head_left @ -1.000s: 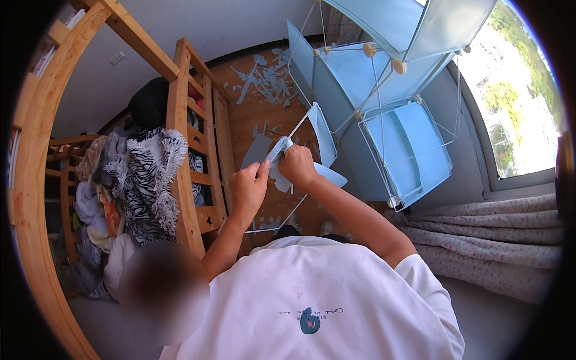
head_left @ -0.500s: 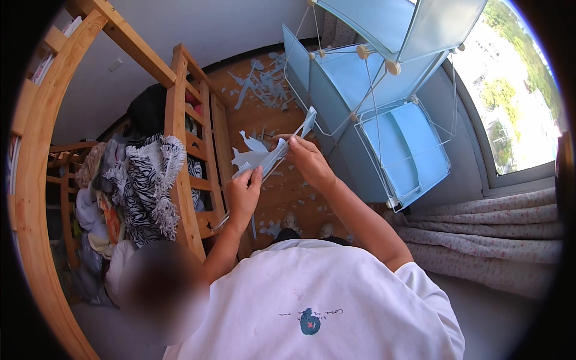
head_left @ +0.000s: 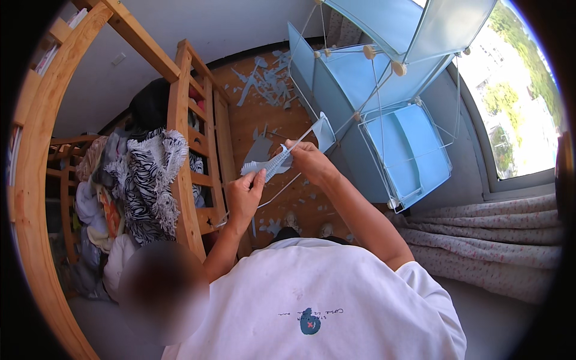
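Between my hands is a thin white rod frame (head_left: 281, 191) with torn pale-blue sheet material (head_left: 275, 165) clinging along one side. My left hand (head_left: 245, 195) is closed, thumb and fingers pinching the sheet's ribbed, ragged strip. A little farther out and to the right, my right hand (head_left: 309, 162) pinches the same strip near the rod. Another pale-blue scrap (head_left: 324, 133) hangs at the frame's far end, beyond my right hand. The frame's near end reaches past my left wrist toward the wooden bed.
Torn pale scraps (head_left: 268, 84) lie heaped on the wood floor, with smaller bits near my shoes (head_left: 291, 221). A light-blue panelled rack (head_left: 360, 78) with rods and round wooden joints stands at right, by the window and curtain (head_left: 480, 240). At left, a wooden bunk bed (head_left: 180, 114) holds clothes.
The rod frame has turned so its loop shows wider, and the scrap at its far end has swung right. The torn sheet has shifted between my hands. Both hands keep their pinch.
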### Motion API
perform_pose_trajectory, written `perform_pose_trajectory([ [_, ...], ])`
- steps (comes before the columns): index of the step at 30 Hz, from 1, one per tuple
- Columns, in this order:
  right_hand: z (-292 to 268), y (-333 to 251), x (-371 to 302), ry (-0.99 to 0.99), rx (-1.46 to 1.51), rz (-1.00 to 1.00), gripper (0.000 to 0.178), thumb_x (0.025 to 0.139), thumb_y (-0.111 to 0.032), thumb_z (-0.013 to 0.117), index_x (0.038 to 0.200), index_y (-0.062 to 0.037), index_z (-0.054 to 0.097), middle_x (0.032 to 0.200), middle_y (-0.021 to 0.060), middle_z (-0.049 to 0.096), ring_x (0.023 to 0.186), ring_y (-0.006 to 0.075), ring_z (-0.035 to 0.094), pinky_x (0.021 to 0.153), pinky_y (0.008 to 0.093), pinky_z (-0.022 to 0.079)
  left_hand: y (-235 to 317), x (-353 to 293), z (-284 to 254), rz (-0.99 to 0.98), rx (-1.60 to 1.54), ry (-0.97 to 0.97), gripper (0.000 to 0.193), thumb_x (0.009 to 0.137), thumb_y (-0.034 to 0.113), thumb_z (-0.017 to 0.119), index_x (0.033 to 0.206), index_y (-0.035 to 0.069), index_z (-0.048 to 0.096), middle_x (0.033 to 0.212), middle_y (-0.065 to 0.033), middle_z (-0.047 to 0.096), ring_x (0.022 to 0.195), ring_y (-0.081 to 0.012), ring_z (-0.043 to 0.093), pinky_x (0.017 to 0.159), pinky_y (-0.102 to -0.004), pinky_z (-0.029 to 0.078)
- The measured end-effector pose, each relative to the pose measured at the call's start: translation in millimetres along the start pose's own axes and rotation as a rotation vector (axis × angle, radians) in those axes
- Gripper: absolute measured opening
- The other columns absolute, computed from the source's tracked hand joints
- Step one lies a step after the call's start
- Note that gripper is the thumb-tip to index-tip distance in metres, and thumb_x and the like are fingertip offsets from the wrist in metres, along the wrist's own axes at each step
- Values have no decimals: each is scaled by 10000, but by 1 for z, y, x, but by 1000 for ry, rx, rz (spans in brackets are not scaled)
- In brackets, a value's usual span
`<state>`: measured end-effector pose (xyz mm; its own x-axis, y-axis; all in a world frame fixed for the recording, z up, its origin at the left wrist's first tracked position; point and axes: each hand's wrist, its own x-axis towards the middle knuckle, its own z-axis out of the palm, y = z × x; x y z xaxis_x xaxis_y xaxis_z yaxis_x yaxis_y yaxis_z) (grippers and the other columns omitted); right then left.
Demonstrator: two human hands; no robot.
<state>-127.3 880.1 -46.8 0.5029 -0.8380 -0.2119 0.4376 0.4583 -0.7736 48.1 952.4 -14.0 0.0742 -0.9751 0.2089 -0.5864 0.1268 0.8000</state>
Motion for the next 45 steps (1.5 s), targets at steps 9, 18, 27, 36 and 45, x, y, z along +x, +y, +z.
perform_pose_trajectory([
  [9,12,50,17,265,-687,-127,261,859,-261,555,887,-18,648,718,122,632,658,265,596,600,341,447,30,2,6,-1,-14,-72,300,854,220,608,682,-16,541,536,-65,497,490,-83,438,458,-257,348],
  [18,-51,90,5,527,-1532,-140,231,836,-243,526,788,-30,599,845,156,619,788,347,588,675,431,474,22,30,-20,-158,-219,158,259,904,240,538,859,1,627,572,6,481,530,-48,374,468,-217,323],
  [27,-56,39,-11,273,-1620,-322,194,785,-186,556,913,-68,641,956,84,629,923,282,578,732,371,485,3,20,-7,-178,-178,66,263,866,253,595,870,-7,637,556,-10,472,535,-54,400,484,-219,346],
  [36,-8,-33,-41,101,-266,-143,585,807,-470,601,1081,47,583,923,136,641,863,229,625,781,341,495,-4,16,5,-28,-146,45,219,841,221,626,863,3,639,597,-53,566,539,-69,477,498,-239,389],
  [45,28,-25,-24,-204,-679,106,448,818,-389,618,971,32,616,813,73,603,702,142,528,659,312,440,5,10,8,-35,-87,-16,164,844,176,602,875,15,597,655,-116,611,584,-174,591,530,-283,434],
])
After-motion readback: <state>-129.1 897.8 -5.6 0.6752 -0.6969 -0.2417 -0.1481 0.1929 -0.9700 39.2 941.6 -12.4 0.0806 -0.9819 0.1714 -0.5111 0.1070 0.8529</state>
